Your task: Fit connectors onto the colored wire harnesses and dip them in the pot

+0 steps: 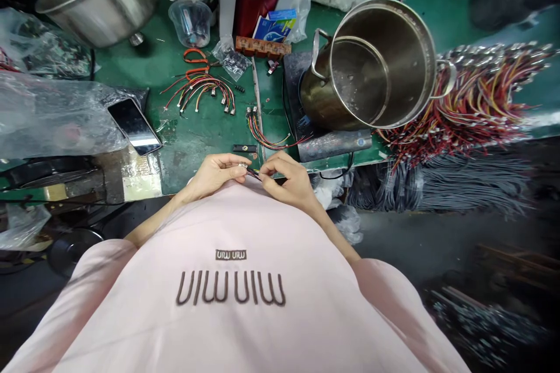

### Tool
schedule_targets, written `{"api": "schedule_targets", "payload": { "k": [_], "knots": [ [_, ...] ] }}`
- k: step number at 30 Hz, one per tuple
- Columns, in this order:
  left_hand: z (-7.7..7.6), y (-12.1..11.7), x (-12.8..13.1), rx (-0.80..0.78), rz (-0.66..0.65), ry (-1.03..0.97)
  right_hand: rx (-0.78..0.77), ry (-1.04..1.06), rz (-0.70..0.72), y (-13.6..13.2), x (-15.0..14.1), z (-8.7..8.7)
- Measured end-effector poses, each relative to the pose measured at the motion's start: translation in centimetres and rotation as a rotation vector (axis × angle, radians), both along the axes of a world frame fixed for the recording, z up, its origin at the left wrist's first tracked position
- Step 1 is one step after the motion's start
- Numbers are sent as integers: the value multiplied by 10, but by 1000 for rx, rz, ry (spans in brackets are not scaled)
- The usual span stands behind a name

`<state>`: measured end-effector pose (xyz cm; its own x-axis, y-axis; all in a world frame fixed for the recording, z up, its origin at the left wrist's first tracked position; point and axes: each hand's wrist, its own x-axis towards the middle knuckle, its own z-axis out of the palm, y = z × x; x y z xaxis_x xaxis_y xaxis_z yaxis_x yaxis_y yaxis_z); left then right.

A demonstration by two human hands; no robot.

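Head view: the left hand (213,176) and right hand (289,180) pinch a short cable (252,172) closed-fingered, wires (265,135) just beyond the fingertips.

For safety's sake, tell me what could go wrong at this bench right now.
The small wired part pinched between the left hand and right hand is right at the edge of the green bench, so it could slip to the floor. The large steel pot stands beside the wire bundle; a knock might tip it onto them.
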<state>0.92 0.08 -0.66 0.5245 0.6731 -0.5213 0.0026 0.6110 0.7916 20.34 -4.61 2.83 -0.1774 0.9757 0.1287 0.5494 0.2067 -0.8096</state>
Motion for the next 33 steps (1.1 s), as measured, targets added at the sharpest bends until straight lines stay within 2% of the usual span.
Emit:
{"api": "schedule_targets", "payload": {
  "k": [3, 9, 12, 14, 21, 24, 28, 31, 33],
  "knots": [
    [3, 0, -1, 15, -17, 20, 7, -25, 12, 0, 0, 1],
    [7, -1, 2, 18, -9, 17, 174, -223, 40, 0, -5, -1],
    [6, -2, 2, 15, 5, 7, 257, -234, 36, 1, -10, -2],
    [3, -3, 2, -5, 22, -9, 259, -221, 50, 3, -12, -3],
    [-2, -1, 4, -157, 152, -180, 107, -70, 56, 3, -7, -4],
    [-1, 0, 6, -179, 157, -210, 42, -34, 75, 1, -7, -8],
    [2, 3, 5, -96, 90, -212, -169, 111, -3, -1, -8, -8],
    [4, 6, 2, 1, 39, -176, -350, 318, -48, 1, -6, -3],
    [4, 7, 0, 29, 23, -143, -412, 396, -54, 3, -3, 2]
  ]
}}
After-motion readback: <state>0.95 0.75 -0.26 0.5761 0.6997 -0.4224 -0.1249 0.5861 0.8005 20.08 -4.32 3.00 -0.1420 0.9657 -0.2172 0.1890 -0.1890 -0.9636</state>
